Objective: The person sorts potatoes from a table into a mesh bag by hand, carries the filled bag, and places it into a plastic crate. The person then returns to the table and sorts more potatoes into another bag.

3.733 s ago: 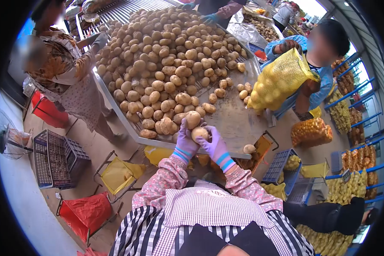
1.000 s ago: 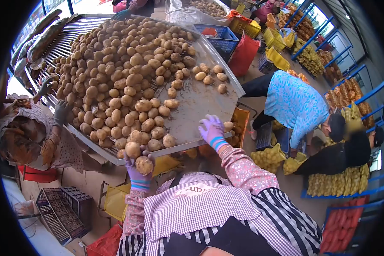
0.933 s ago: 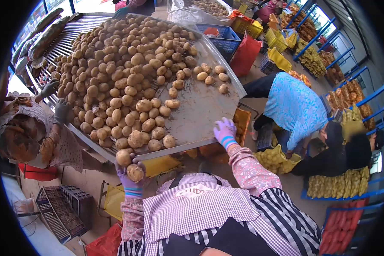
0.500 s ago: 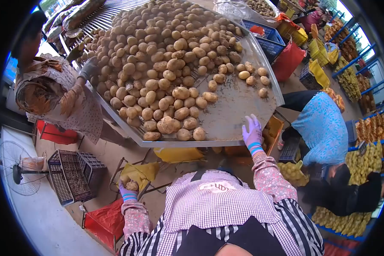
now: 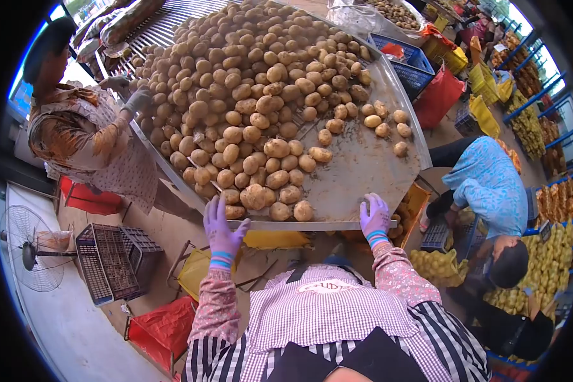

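Observation:
A large heap of potatoes [image 5: 235, 108] covers most of the metal sorting table [image 5: 369, 165]. At the table's near left edge is my left hand [image 5: 223, 230], in a purple glove, fingers spread and nothing in it. The closest potatoes lie just beyond its fingertips. My right hand [image 5: 375, 218], gloved the same way, is at the near right edge with its fingers apart, also holding nothing. A bare stretch of metal lies in front of it, with a few loose potatoes [image 5: 380, 121] farther up.
A person [image 5: 89, 127] stands at the table's left side, gloved hands by the heap. Another person [image 5: 487, 191] bends down on the right near net bags of potatoes [image 5: 439, 267]. Dark crates [image 5: 111, 261], a fan [image 5: 30, 254] and a red bag [image 5: 165, 328] stand at left.
My left hand has come up from above the yellow bag to the table edge, and the potato it held is gone from it. My right hand stays by the edge.

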{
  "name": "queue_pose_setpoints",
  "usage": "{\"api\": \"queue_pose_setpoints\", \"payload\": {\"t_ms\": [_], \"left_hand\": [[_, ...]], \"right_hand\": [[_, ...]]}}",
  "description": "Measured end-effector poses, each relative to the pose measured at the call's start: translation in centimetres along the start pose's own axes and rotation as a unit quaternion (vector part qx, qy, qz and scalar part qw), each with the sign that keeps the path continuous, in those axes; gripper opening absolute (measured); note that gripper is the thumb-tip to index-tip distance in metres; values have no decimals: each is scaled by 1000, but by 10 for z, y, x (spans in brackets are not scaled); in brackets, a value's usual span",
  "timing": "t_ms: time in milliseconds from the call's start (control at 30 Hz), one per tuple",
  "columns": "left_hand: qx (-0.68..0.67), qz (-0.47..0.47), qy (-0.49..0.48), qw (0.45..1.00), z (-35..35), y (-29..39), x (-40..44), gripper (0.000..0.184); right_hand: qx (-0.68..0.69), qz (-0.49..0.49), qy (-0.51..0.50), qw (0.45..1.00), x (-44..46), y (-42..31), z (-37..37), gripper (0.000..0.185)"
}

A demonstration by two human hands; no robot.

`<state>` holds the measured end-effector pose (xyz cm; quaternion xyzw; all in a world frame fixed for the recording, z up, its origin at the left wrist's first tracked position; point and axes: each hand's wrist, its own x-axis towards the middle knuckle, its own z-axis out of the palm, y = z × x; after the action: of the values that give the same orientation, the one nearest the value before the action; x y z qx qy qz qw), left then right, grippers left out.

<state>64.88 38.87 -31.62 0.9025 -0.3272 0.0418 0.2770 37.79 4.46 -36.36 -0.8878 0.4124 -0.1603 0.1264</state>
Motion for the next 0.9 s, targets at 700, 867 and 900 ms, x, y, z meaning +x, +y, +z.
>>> {"api": "queue_pose_setpoints", "payload": {"t_ms": [700, 867, 900], "left_hand": [[-124, 149, -143, 971, 124, 168, 64, 70], [49, 96, -149, 983, 121, 135, 123, 31], [59, 157, -152, 974, 123, 132, 127, 35]], "right_hand": [[21, 12, 3, 1000, 0, -4, -6, 31], [42, 19, 11, 999, -1, -4, -6, 31], [45, 17, 12, 999, 0, -3, -5, 31]]}}
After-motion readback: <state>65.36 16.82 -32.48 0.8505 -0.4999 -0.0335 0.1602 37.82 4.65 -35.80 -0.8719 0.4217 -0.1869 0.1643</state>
